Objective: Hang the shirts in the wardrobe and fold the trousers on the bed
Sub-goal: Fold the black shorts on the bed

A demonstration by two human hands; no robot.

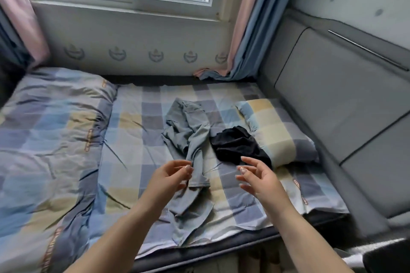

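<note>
one grey trousers [188, 139], one black garment [237, 146], two hands

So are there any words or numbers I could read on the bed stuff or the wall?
None can be read.
Orange lettered strips on the checked quilt: too blurred to read.
The same strips on the checked bed sheet: too blurred.
Grey crest emblems along the wall below the window: pictures only, no legible letters.
</note>
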